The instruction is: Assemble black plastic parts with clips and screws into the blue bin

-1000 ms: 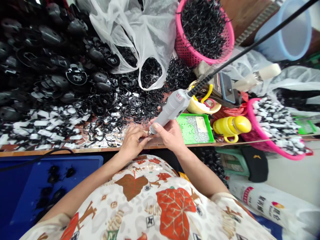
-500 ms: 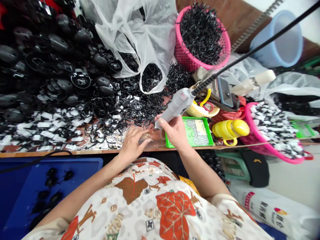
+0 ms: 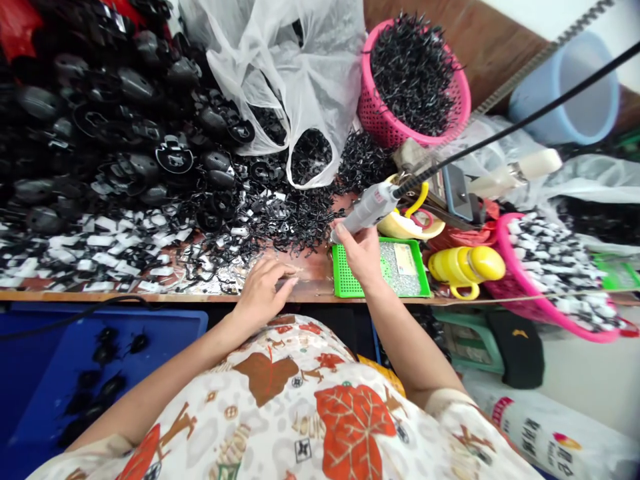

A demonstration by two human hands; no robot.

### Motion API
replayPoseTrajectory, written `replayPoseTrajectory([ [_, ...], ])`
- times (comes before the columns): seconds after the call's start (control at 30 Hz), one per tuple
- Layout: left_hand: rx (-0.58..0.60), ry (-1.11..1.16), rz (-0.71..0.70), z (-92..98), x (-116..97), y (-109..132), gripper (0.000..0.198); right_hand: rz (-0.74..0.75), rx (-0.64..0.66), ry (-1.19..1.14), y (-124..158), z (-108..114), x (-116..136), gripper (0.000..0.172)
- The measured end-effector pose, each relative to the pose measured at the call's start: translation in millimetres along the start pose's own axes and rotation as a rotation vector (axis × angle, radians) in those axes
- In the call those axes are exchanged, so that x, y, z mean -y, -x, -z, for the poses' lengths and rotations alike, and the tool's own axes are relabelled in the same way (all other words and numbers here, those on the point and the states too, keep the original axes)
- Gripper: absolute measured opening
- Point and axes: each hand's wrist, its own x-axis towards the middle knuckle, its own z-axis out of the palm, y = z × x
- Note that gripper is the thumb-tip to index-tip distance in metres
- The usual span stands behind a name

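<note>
A grey electric screwdriver (image 3: 369,208) with a black coiled cord is gripped in my right hand (image 3: 363,253), its lower end over the left edge of a green tray (image 3: 345,277) of small silvery screws. My left hand (image 3: 263,287) rests at the table's front edge, fingers bent and pressed together. Whatever lies under those fingers is too small or hidden to make out. Left of that hand are clear plastic scraps and small black parts (image 3: 300,223), with a pile of white and black pieces (image 3: 105,250) farther left.
Black rounded housings (image 3: 135,87) are heaped at the back left, beside a white plastic bag (image 3: 320,80). A pink basket (image 3: 373,100) of black parts stands behind. A yellow bottle (image 3: 465,263), phone (image 3: 457,190) and second pink basket (image 3: 510,260) lie right. Below left sits a blue bin (image 3: 175,333).
My right hand has moved the screwdriver rightward, away from my left hand and over the green tray's edge. The whole view has shifted slightly. My left hand stays at the table edge.
</note>
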Motion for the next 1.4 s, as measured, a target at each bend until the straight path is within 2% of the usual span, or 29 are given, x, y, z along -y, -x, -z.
replayPoseTrajectory([
  [0.13, -0.029, -0.018, 0.081, 16.7, 3.9, 9.1, 0.011, 0.034, -0.004, 0.026, -0.1, -1.3, -6.3, 0.04],
  [0.5, -0.076, -0.197, 0.119, 39.8, 25.5, 9.6, 0.013, 0.045, -0.056, -0.024, -3.6, -8.9, -9.7, 0.054],
  [0.63, -0.17, -0.239, 0.168, 59.4, 39.9, 8.7, 0.014, 0.05, -0.065, -0.049, -2.9, -7.7, -11.9, 0.053],
  [0.7, -0.169, -0.262, 0.175, 69.7, 45.0, 9.8, 0.013, 0.059, -0.065, -0.033, -2.6, -7.3, -12.5, 0.051],
  [0.77, -0.06, -0.301, 0.132, 76.5, 46.5, 11.2, 0.014, 0.059, -0.072, -0.015, -2.4, -7.7, -12.5, 0.051],
  [0.9, 0.267, -0.435, -0.028, 76.6, 43.5, 9.5, 0.017, 0.07, -0.094, -0.014, -2.4, -10.3, -11.3, 0.05],
  [0.97, 0.344, -0.48, -0.081, 71.9, 43.1, 4.7, 0.017, 0.081, -0.102, -0.005, -2.3, -11.3, -11.9, 0.048],
  [1.03, 0.366, -0.483, -0.108, 65.1, 44.0, -2.1, 0.018, 0.091, -0.107, 0.01, -2.1, -11.4, -14.0, 0.05],
  [1.13, 0.33, -0.485, -0.102, 50.1, 44.2, -13.3, 0.016, 0.104, -0.11, 0.02, -1.6, -10.1, -19.5, 0.053],
  [1.27, 0.206, -0.459, -0.054, 31.9, 41.9, -22.3, 0.017, 0.132, -0.175, 0.051, 4.1, -6.3, -22.4, 0.053],
  [1.33, 0.128, -0.42, -0.032, 33.3, 44.3, -21.2, 0.019, 0.165, -0.246, 0.107, 12.6, -4.4, -18.3, 0.049],
  [1.4, 0.037, -0.441, 0.014, 43.4, 51.1, -16.0, 0.022, 0.205, -0.309, 0.176, 26.0, -4.4, -11.7, 0.044],
])
